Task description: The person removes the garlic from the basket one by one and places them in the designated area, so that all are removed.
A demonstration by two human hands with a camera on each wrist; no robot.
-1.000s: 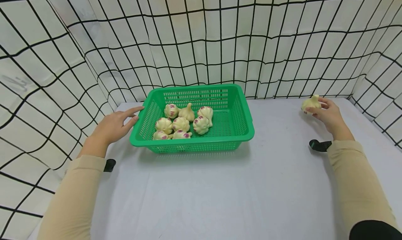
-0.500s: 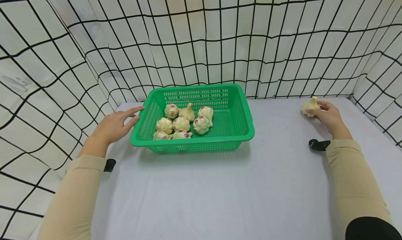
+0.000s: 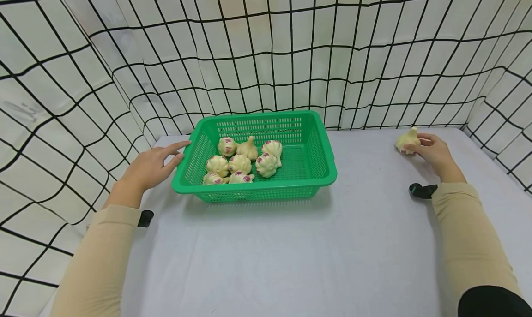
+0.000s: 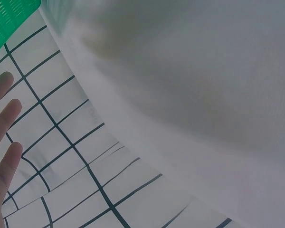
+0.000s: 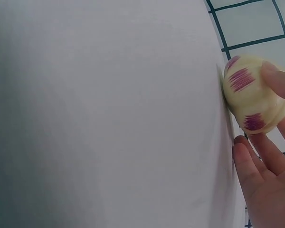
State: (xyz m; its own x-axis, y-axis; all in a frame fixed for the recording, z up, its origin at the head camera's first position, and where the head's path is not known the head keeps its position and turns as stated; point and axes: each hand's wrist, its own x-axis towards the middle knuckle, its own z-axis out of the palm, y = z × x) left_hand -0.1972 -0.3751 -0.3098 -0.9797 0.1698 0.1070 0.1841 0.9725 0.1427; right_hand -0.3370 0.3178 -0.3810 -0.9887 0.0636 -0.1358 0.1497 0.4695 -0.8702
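A green plastic basket point(image 3: 322, 169) stands at the back middle of the table, with several purple-streaked garlic bulbs point(image 3: 239, 164) grouped in its left and middle part. My left hand point(image 3: 151, 167) has its fingertips at the basket's left rim, fingers extended. Far to the right, my right hand point(image 3: 437, 154) pinches a single garlic bulb point(image 3: 407, 141) between thumb and fingers, right at the tabletop. In the right wrist view that bulb point(image 5: 244, 92) shows purple patches, with the thumb across its top and fingers beneath.
A white cloth covers the table point(image 3: 266, 252). Black netting point(image 3: 291, 54) over white walls rises behind and along both sides, close to the basket's back rim. Dark wrist-camera mounts stick out by both sleeves.
My right hand has come down with the garlic bulb to the tabletop, and the bulb has shifted slightly left. The left hand and the basket stay where they were.
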